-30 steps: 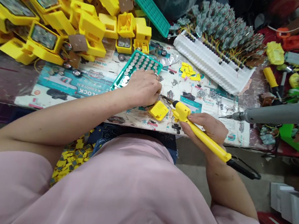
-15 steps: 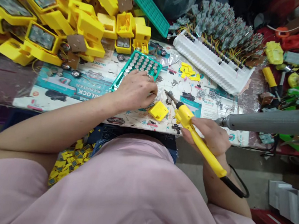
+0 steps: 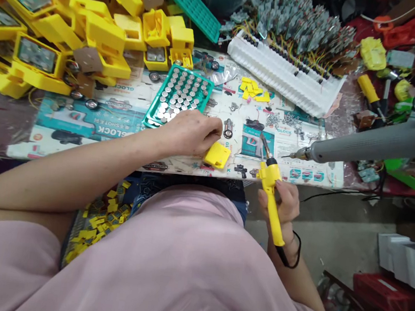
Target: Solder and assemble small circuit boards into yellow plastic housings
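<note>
Printed paper [image 3: 121, 122] lies beneath the left hand [image 3: 195, 132] (curled, palm down).

In the lower right of centre, the long plastic soldering iron [image 3: 273, 208] is bright yellow with a black collar and a black cord. At mid-frame, the small square plastic case [image 3: 217, 155] is the same yellow, as are the heaped boxy housings [image 3: 105, 34] at upper left. The rectangular plastic tray [image 3: 156, 98] is teal, dotted with rows of silver discs [image 3: 179, 97]. The printed sheet [image 3: 83, 131] is white, patterned with teal panels and black pictures. At upper right, the ridged block [image 3: 276, 78] is white. The cloth shirt [image 3: 188, 258] below is plain pale pink.
</note>
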`<act>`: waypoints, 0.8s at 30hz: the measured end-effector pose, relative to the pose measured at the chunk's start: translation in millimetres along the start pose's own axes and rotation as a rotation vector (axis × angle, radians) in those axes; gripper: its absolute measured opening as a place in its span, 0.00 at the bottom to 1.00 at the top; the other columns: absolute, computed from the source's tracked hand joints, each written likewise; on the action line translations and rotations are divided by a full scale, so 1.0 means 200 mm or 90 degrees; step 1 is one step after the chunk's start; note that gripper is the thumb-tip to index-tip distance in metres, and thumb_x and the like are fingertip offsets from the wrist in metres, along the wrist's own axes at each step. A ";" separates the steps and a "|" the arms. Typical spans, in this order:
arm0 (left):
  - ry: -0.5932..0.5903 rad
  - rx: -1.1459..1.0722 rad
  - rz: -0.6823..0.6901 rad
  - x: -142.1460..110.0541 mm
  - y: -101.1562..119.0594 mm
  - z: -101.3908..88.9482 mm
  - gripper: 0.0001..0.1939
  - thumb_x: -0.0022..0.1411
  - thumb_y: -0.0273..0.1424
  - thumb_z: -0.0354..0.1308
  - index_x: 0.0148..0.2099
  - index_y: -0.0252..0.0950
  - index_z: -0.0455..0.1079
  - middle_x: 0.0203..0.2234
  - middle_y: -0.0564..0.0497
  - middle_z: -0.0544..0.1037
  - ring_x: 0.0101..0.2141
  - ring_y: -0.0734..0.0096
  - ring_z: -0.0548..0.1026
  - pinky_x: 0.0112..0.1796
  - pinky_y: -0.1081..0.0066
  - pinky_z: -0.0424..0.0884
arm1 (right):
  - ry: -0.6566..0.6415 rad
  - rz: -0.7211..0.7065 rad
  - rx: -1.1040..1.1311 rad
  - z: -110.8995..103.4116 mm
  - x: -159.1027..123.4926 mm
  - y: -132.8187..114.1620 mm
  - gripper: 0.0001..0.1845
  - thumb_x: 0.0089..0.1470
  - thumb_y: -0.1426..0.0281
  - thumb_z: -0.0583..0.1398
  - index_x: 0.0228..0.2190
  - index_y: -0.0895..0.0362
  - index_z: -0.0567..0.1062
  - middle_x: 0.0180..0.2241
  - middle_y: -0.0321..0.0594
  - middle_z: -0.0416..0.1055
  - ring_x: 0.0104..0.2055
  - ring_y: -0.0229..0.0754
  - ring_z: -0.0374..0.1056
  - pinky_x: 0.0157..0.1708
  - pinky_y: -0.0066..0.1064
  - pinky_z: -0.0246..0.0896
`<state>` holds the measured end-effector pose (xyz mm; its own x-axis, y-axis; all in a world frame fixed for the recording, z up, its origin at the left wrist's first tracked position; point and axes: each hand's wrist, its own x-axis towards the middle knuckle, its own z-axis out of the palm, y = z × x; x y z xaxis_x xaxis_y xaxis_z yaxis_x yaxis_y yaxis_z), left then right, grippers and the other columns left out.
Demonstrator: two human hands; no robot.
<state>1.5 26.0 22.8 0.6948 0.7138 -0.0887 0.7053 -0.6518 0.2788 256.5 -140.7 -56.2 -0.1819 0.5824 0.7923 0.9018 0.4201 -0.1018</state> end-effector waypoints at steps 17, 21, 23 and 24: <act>-0.022 0.074 -0.016 0.11 0.03 0.00 0.17 0.61 0.32 0.49 0.43 0.39 0.80 0.31 0.47 0.82 0.36 0.60 0.79 0.34 0.67 0.68 | -0.060 -0.042 0.117 -0.08 0.29 -0.03 0.23 0.51 0.69 0.69 0.49 0.54 0.73 0.31 0.34 0.81 0.28 0.37 0.77 0.29 0.25 0.74; -0.044 0.088 -0.039 0.12 0.03 0.00 0.17 0.62 0.33 0.50 0.43 0.39 0.80 0.33 0.45 0.83 0.38 0.56 0.80 0.35 0.65 0.69 | -0.094 -0.062 0.141 -0.07 0.34 -0.05 0.17 0.52 0.69 0.69 0.42 0.53 0.72 0.29 0.33 0.80 0.26 0.34 0.76 0.24 0.22 0.71; -0.051 0.093 -0.038 0.12 0.03 0.01 0.17 0.61 0.33 0.50 0.43 0.39 0.80 0.35 0.45 0.83 0.39 0.53 0.80 0.34 0.64 0.69 | -0.097 -0.077 0.128 -0.07 0.36 -0.05 0.14 0.53 0.68 0.69 0.39 0.53 0.71 0.28 0.32 0.79 0.26 0.34 0.75 0.24 0.22 0.70; -0.050 0.094 -0.036 0.13 0.03 0.01 0.17 0.61 0.33 0.50 0.43 0.39 0.80 0.35 0.45 0.83 0.39 0.52 0.80 0.34 0.63 0.68 | -0.093 -0.085 0.127 -0.07 0.37 -0.05 0.13 0.53 0.68 0.69 0.38 0.54 0.71 0.28 0.33 0.79 0.26 0.34 0.76 0.25 0.22 0.70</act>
<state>23.8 39.2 20.9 0.6578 0.7324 -0.1758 0.7529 -0.6455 0.1280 238.8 -111.5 11.5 -0.3620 0.6004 0.7131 0.7737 0.6202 -0.1294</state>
